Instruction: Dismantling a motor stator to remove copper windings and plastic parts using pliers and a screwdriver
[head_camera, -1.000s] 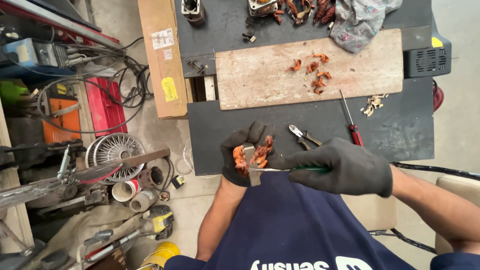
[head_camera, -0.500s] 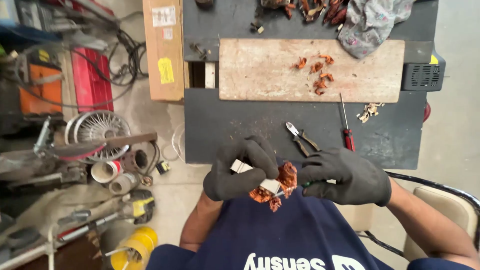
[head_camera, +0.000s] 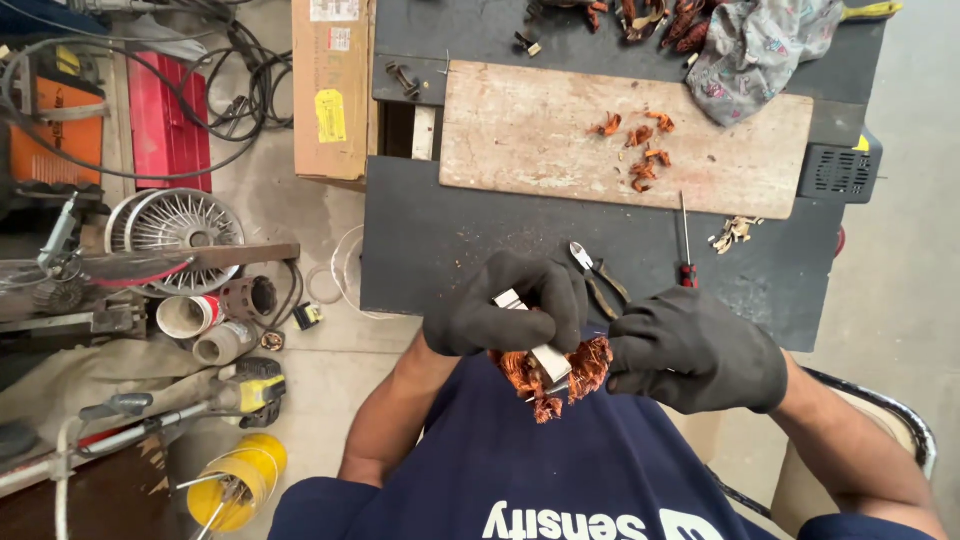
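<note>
Both of my hands wear black gloves and meet close to my chest, just off the near edge of the black table (head_camera: 450, 240). My left hand (head_camera: 505, 305) is closed over a small pale metal core with tangled copper winding (head_camera: 540, 375) hanging below it. My right hand (head_camera: 695, 350) is a closed fist pressed against the right tuft of that copper wire; whether it also hides a tool I cannot tell. Side cutters (head_camera: 598, 275) and a red-handled screwdriver (head_camera: 685, 245) lie on the table just beyond my hands.
A worn wooden board (head_camera: 540, 140) carries several copper scraps (head_camera: 635, 145); a patterned cloth (head_camera: 760, 45) lies at the back right. On the floor to the left are a cardboard box (head_camera: 330, 90), a fan guard (head_camera: 175, 220), cables, cans and a yellow spool (head_camera: 235, 480). A chair frame (head_camera: 890, 415) sits at my right.
My hands drew back from the table edge toward my chest with the copper-wound piece. The right hand closed in against the winding, and the thin green-handled tool it held is no longer visible.
</note>
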